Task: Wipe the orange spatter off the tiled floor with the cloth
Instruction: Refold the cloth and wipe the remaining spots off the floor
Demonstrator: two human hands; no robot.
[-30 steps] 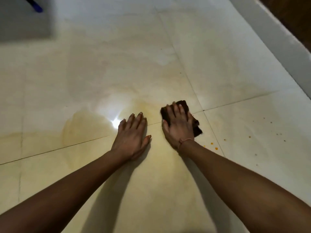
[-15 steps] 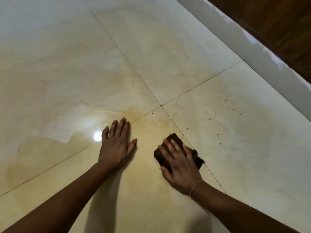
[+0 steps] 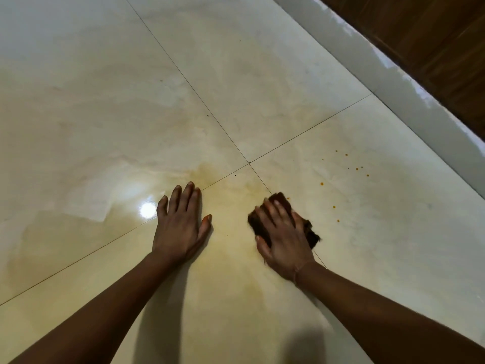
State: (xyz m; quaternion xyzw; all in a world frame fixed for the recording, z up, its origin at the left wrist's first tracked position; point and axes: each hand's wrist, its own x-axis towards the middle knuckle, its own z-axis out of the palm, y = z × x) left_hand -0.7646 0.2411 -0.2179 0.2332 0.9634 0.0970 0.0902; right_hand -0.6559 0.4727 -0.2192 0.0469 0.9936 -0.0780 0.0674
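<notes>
A dark brown cloth (image 3: 281, 201) lies on the glossy cream tiled floor (image 3: 236, 74), mostly covered by my right hand (image 3: 282, 236), which presses flat on it with straight fingers. Small orange spatter drops (image 3: 322, 183) dot the tile to the right of the cloth, up to about (image 3: 357, 169). A faint yellowish smear (image 3: 210, 172) spreads around the tile joint cross in front of my hands. My left hand (image 3: 181, 222) rests flat on the floor, left of the cloth, fingers extended.
A white skirting (image 3: 393, 82) runs diagonally along the right, with a dark wooden surface (image 3: 433, 35) behind it. A bright light reflection (image 3: 147, 209) glares on the tile beside my left hand.
The view turned right, toward the skirting. My right hand slid the cloth toward me off the tile joint cross; it now lies close to the orange drops. My left hand stayed flat.
</notes>
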